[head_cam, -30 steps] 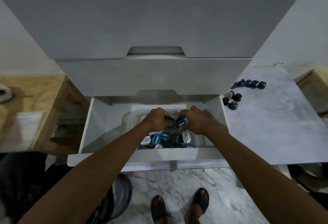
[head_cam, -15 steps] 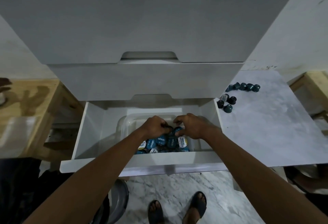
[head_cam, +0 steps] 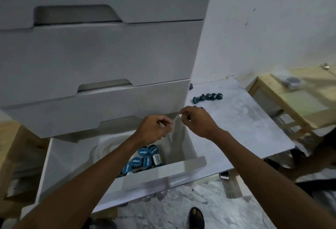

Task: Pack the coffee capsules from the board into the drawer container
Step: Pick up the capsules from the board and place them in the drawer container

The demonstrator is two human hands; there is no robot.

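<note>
Holding capsules (head_cam: pixel 145 158): container (head_cam: pixel 101 148) in drawer (head_cam: pixel 163 174) | both hands' grip loosely curled, empty

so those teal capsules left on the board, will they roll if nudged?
Likely yes: the teal capsules look like small tapered cones lying on their sides on the smooth board, so they'd probably roll in arcs. They seem light and rigid, easy to pinch.
</note>
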